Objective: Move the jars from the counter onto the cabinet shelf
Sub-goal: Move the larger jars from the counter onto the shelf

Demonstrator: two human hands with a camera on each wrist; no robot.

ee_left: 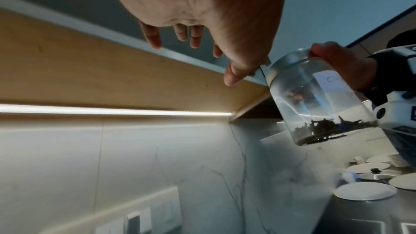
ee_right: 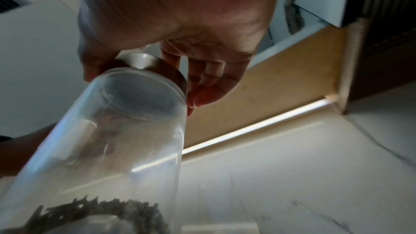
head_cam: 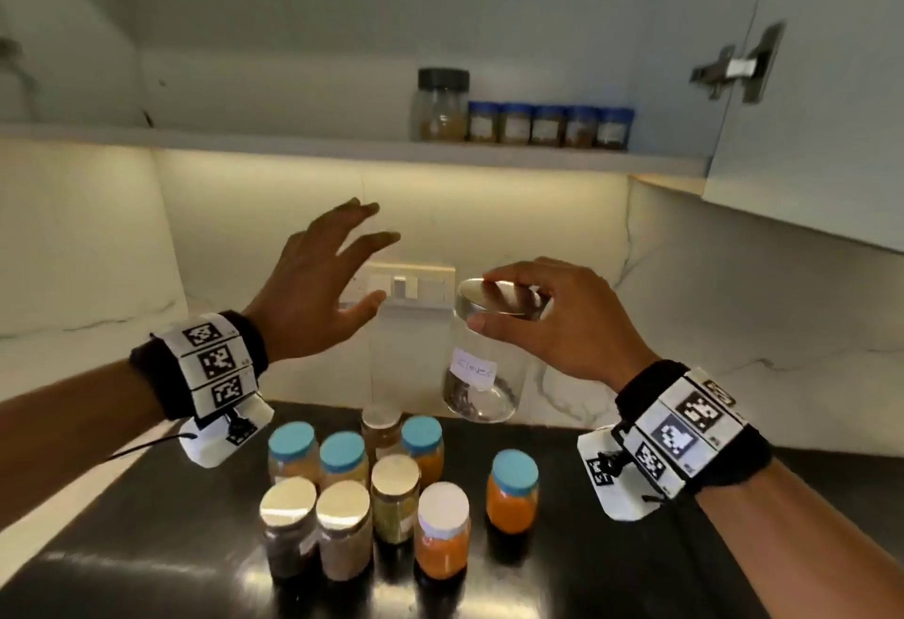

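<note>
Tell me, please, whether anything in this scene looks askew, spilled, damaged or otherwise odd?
Only one thing stands out: the cloves jar hangs tilted in the air, held just by its metal lid in the right hand. The left hand is open beside it. Nothing looks spilled or broken; the counter jars and shelf jars stand upright.

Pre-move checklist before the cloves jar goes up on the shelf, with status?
1. Grip: right hand holds the cloves jar by its metal lid only, fingers round the rim. Ok, though lid tightness: cannot tell.
2. Jar clear of the counter: ok, hanging in the air.
3. Jar upright: not ok, tilted in the left wrist view.
4. Left hand: open, holding nothing, free to support. Ok.
5. Shelf space: bare stretch left of the black-lid jar. Ok.
6. Cabinet door open: ok.
</note>
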